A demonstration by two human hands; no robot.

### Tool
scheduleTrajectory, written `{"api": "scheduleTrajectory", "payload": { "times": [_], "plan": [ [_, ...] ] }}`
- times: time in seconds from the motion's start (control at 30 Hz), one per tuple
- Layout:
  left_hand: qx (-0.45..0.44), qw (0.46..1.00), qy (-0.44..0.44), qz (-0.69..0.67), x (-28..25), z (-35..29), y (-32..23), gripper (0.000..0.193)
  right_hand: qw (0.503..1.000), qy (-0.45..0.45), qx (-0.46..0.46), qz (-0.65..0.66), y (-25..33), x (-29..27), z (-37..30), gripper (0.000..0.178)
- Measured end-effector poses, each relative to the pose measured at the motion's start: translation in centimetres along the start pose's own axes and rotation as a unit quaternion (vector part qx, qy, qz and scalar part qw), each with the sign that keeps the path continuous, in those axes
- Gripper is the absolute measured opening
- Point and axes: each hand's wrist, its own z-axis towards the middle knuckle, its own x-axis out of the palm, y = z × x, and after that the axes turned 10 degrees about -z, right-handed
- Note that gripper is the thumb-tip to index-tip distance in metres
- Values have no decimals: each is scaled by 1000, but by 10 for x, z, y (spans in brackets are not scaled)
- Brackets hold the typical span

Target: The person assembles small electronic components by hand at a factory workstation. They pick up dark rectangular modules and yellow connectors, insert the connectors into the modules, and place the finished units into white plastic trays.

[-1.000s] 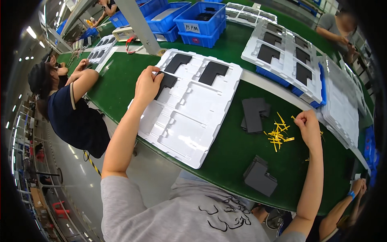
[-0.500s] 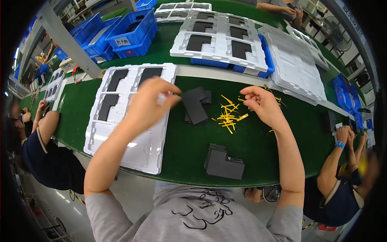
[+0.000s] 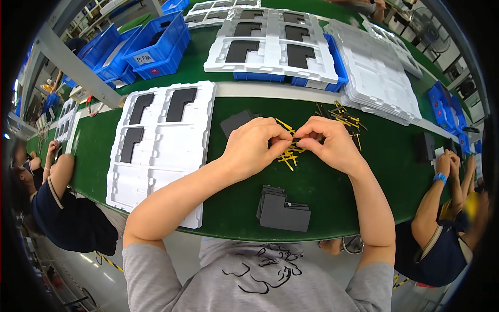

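While left hand [image 3: 250, 146] curls inward, right hand [image 3: 332, 143] mirrors.

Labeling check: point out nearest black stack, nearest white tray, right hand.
Nearest black stack [image 3: 279, 215]: head view, top piece's face.
Nearest white tray [image 3: 178, 144]: head view, bare compartment.
Right hand [image 3: 332, 141]: head view, its back.

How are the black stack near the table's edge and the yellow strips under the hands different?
The black stack has broad, L-shaped pieces; the yellow strips are thin.
The black stack is piled up, but the yellow strips lie jumbled.
Both sit on the green table.
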Motion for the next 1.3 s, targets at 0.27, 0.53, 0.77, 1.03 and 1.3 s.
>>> {"api": "scheduleTrajectory", "payload": {
  "times": [0.27, 0.53, 0.77, 1.03, 1.3],
  "plan": [
    [-2, 1000, -15, -9, -3, 1, -2, 6, 991, 14, -15, 129, -13, 3, 3, 7],
    [36, 996, -38, 69, 0, -3, -2, 4, 978, 83, 69, 179, -6, 1, 2, 6],
    [70, 991, -48, 103, 1, -3, -1, 5, 971, 96, 13, 220, -10, -1, 4, 11],
    [170, 941, 19, 292, -1, -15, 2, 16, 974, -24, 75, 214, -10, -6, 7, 17],
    [101, 937, 267, 201, -25, -48, -50, 83, 992, -48, 43, 109, -14, 0, 8, 15]
  ]
}}
